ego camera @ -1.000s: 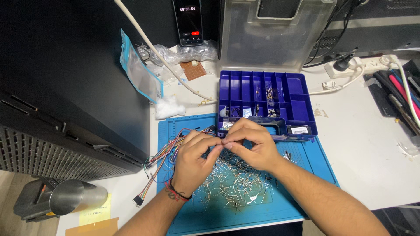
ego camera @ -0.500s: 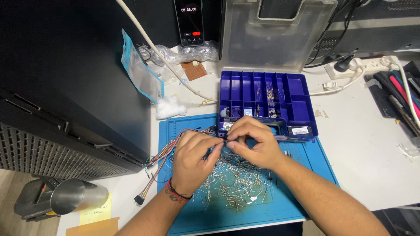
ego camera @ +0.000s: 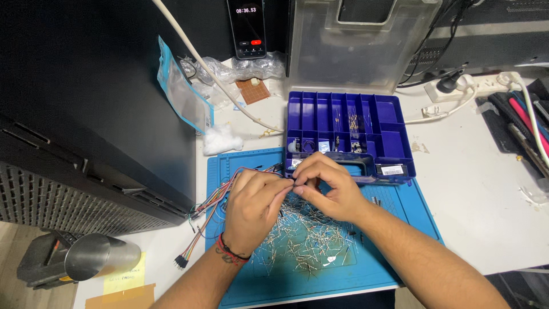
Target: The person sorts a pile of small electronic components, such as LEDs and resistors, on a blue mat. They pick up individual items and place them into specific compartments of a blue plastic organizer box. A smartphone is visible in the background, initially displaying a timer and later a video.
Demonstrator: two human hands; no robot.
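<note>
My left hand [ego camera: 254,203] and my right hand [ego camera: 329,186] meet fingertip to fingertip over a blue work mat [ego camera: 389,252], pinching something small between them that the fingers hide. Under and in front of them lies a heap of thin wire-legged parts [ego camera: 303,240]. A bundle of coloured jumper wires [ego camera: 209,209] runs off the mat's left edge beside my left hand. Just beyond my fingers stands a blue compartment box [ego camera: 349,134] holding small parts, its clear lid [ego camera: 360,43] raised.
A black case [ego camera: 86,103] fills the left side. A phone showing a timer [ego camera: 247,26] leans at the back, by plastic bags [ego camera: 229,71], a small perfboard [ego camera: 252,90] and cotton [ego camera: 222,139]. Power strip [ego camera: 474,86] and tools [ego camera: 523,123] sit at right; a metal cylinder [ego camera: 100,257] lower left.
Both hands have stayed together at the mat's middle, with small shifts of the fingers around the pinched item. The view has barely moved.
</note>
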